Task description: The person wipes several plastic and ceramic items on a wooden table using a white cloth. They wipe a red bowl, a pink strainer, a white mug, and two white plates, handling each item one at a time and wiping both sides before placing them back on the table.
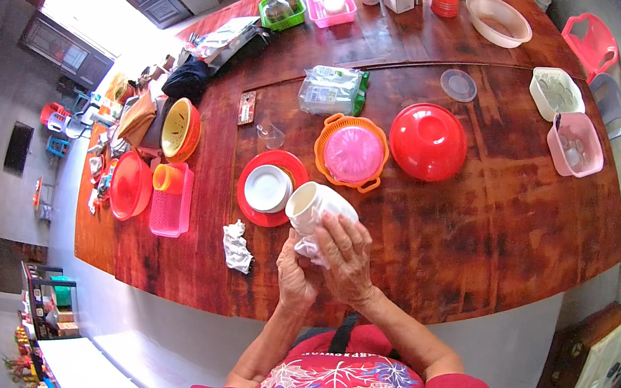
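Observation:
Above the table's near edge, my left hand (293,275) is closed around the lower side of a cream-white cylindrical container (306,201). The container is tilted, its round mouth facing up and to the left. My right hand (346,251) lies over its side, pressing a thin white cloth or tissue (309,249) against it. Just beyond the container, white dishes (268,188) sit on a red plate (245,205). A second crumpled white cloth (237,247) rests on the table to the left of my hands.
On the wooden table (474,217), an orange basket (327,171) holds a pink round piece (353,155) beside a red domed bowl (429,142). Left are a pink tray (169,214) and red basin (129,184). Farther off lie a clear plastic pack (330,91) and a pink container (575,144).

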Demonstrator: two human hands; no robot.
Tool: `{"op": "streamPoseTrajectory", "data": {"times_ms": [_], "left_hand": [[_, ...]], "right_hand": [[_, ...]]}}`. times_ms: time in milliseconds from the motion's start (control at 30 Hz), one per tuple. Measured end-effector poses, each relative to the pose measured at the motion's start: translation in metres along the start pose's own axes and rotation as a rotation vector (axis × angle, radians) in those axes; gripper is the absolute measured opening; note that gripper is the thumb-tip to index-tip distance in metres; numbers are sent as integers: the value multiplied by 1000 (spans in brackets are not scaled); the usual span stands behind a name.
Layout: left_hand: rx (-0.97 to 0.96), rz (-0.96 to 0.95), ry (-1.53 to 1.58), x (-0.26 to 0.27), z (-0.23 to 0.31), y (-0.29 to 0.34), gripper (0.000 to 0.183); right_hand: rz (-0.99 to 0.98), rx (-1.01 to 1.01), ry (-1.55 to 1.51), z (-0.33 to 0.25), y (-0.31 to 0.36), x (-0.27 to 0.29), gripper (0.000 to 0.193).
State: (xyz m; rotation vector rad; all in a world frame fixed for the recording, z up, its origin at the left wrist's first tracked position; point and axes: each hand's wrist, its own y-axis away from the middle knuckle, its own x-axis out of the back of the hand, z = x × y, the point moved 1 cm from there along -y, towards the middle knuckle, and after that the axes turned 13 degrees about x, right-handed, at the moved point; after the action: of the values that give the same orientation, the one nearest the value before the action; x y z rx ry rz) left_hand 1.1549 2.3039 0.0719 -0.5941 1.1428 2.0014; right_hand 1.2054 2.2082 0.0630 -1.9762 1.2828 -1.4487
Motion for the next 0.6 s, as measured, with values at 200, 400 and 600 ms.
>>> {"op": "streamPoseTrajectory", "data": {"times_ms": [200,400,600], "left_hand": [[-2,-42,-19,-2,6,6,33],[-46,-17,-152,13,3,8,39],[-117,-46,-81,5,4,-2,44]], "right_hand": [[123,-295,-496,40,-43,12,33],[131,-921,-1377,73,-27,-12,35],[572,-977,-1481,8,-12,-27,38]]}}
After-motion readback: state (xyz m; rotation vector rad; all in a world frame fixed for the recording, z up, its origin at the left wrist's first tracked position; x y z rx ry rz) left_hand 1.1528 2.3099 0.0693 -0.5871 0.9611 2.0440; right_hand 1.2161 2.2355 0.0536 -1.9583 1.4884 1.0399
